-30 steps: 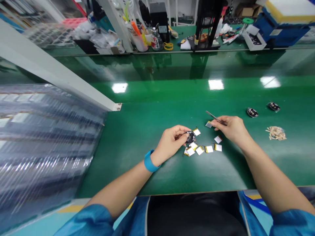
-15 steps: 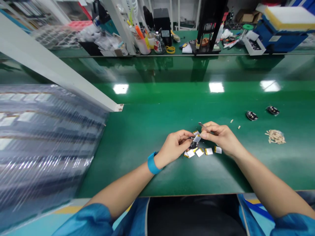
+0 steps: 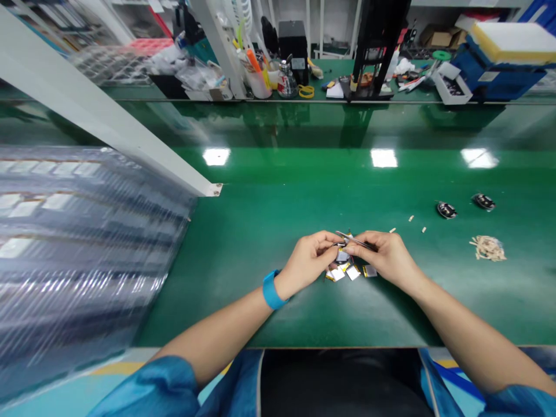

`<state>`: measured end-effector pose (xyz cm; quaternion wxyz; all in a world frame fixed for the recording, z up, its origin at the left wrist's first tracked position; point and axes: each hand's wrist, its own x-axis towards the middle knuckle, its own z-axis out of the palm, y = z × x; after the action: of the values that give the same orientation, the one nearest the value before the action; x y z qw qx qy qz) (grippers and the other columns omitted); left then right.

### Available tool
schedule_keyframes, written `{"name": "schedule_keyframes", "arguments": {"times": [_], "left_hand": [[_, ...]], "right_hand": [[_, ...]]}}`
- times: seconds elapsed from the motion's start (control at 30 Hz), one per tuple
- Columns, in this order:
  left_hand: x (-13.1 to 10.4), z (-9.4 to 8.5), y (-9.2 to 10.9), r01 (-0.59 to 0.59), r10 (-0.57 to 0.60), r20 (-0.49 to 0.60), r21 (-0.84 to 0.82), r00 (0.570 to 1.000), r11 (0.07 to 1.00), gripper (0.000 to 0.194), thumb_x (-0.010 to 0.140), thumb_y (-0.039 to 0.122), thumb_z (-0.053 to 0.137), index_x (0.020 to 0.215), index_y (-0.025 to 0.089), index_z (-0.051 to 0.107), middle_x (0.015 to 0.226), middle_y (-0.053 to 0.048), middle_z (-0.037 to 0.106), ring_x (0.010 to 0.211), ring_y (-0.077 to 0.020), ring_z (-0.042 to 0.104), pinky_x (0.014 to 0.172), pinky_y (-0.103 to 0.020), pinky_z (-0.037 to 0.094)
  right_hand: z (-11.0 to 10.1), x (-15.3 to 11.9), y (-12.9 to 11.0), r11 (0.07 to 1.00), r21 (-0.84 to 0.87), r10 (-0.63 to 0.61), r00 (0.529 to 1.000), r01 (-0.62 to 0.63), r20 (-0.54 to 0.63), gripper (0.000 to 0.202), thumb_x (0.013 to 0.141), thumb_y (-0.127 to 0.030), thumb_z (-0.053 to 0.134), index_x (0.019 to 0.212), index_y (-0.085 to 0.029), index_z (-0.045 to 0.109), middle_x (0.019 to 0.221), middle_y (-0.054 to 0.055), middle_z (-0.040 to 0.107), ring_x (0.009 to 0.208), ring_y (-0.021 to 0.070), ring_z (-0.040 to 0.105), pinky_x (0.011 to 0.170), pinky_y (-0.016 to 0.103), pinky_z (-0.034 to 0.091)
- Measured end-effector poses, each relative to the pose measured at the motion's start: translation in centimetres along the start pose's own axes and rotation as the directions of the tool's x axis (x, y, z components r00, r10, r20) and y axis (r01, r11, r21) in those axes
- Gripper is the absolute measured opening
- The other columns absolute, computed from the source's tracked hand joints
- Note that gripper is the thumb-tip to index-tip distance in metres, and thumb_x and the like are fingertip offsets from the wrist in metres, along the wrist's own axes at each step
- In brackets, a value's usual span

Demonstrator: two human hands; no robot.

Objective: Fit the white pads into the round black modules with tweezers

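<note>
My left hand (image 3: 306, 256) is closed round the edge of a small round black housing (image 3: 341, 263), low over the table. A flat silver pouch battery (image 3: 342, 255) with a yellow end lies over the housing. At its right side, my right hand (image 3: 387, 256) is closed on metal tweezers (image 3: 357, 240), which point left across the housing; the thumb tip reaches the battery. Several loose batteries (image 3: 353, 271) lie just below the hands, one of them (image 3: 369, 271) under the right hand. My fingers hide much of the housing.
Two round black assemblies (image 3: 446, 209) sit to the right on the green table (image 3: 269, 214). Nearer is a pile of beige strips (image 3: 488, 247), with small beige pieces (image 3: 411, 218) apart from it. A stack of clear trays (image 3: 87, 249) and a white post (image 3: 130, 136) stand left.
The battery at my right fingertips has come down onto the housing. My right hand has shifted left and the tweezers now lie lower, pointing left. The left hand keeps its hold.
</note>
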<state>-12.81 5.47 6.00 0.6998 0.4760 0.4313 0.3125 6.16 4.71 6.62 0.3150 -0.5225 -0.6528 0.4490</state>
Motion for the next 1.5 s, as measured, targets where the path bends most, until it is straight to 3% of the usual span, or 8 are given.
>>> {"name": "schedule_keyframes", "arguments": {"times": [0.23,0.47,0.67,0.93,1.07,1.2,1.33,1.5], "left_hand": [[-0.2,0.1,0.2,-0.009,0.009,0.001,-0.054,1.000,0.998,0.020,0.087,0.026,0.056,0.097,0.010,0.063,0.076,-0.002,0.064,0.057,-0.0065,0.056,0.055,-0.017,0.047],[-0.1,0.2,-0.3,-0.064,0.064,0.032,-0.008,0.997,0.998,0.026,0.077,0.021,0.068,0.100,0.012,0.059,0.092,-0.006,0.067,0.073,-0.0114,0.062,0.065,-0.022,0.050],[0.0,0.2,-0.6,-0.046,0.045,0.018,0.029,0.999,0.999,0.028,0.076,0.023,0.066,0.100,0.011,0.058,0.087,-0.006,0.067,0.067,-0.0109,0.060,0.060,-0.022,0.049],[0.0,-0.1,0.4,0.020,-0.017,-0.051,0.061,0.999,0.998,0.032,0.071,0.027,0.069,0.096,0.011,0.059,0.078,-0.005,0.066,0.061,-0.0103,0.058,0.058,-0.022,0.049],[0.6,-1.1,0.4,-0.087,0.111,-0.195,0.126,0.975,0.988,0.039,0.071,0.035,0.071,0.099,0.011,0.059,0.086,-0.007,0.068,0.070,-0.0132,0.062,0.060,-0.022,0.050],[2.4,-2.7,0.0,-0.157,0.239,-0.333,0.254,0.912,0.954,0.050,0.070,0.044,0.073,0.106,0.013,0.057,0.094,-0.008,0.069,0.071,-0.0133,0.062,0.063,-0.023,0.051],[5.7,-3.7,0.0,-0.191,0.317,-0.278,0.400,0.907,0.896,0.051,0.071,0.047,0.070,0.108,0.015,0.059,0.099,-0.008,0.068,0.079,-0.0156,0.063,0.069,-0.026,0.052],[12.7,-3.9,1.3,-0.274,0.458,-0.243,0.538,0.855,0.797,0.045,0.075,0.043,0.064,0.110,0.014,0.061,0.096,-0.007,0.067,0.075,-0.0139,0.061,0.068,-0.024,0.049]], "right_hand": [[-0.2,0.0,-0.3,0.995,-0.085,-0.052,0.999,0.051,-0.014,0.028,0.087,-0.045,0.063,0.083,-0.020,0.074,0.081,0.004,0.070,0.070,0.0169,0.064,0.064,0.027,0.047],[-0.1,0.0,-0.6,0.992,-0.098,-0.078,0.997,0.076,-0.024,0.030,0.088,-0.046,0.062,0.082,-0.019,0.073,0.081,0.004,0.070,0.070,0.0170,0.064,0.064,0.028,0.047],[0.3,0.0,-0.4,0.999,-0.039,0.024,0.999,-0.026,-0.035,0.040,0.082,-0.056,0.066,0.076,-0.017,0.069,0.069,0.004,0.067,0.059,0.0144,0.058,0.054,0.025,0.041],[0.3,0.8,0.4,0.978,0.181,0.110,0.993,-0.100,-0.042,0.039,0.084,-0.053,0.061,0.077,-0.015,0.064,0.065,0.002,0.061,0.058,0.0117,0.053,0.054,0.022,0.040],[0.3,1.1,0.7,0.985,0.173,0.042,0.991,-0.020,-0.126,0.031,0.089,-0.044,0.057,0.081,-0.015,0.064,0.065,0.000,0.059,0.057,0.0103,0.050,0.054,0.022,0.037],[0.0,1.3,0.3,0.999,0.020,-0.030,0.972,0.036,-0.234,0.018,0.092,-0.030,0.059,0.084,-0.015,0.065,0.071,-0.001,0.061,0.062,0.0100,0.051,0.057,0.021,0.036],[-0.2,1.5,0.3,0.978,-0.195,-0.114,0.970,0.072,-0.215,0.014,0.093,-0.024,0.061,0.083,-0.014,0.066,0.078,0.001,0.063,0.070,0.0111,0.055,0.063,0.022,0.037],[-0.1,2.0,0.9,0.937,-0.350,-0.073,0.989,0.023,-0.130,0.010,0.092,-0.024,0.063,0.087,-0.015,0.067,0.086,0.002,0.066,0.077,0.0135,0.059,0.064,0.024,0.037]]}}
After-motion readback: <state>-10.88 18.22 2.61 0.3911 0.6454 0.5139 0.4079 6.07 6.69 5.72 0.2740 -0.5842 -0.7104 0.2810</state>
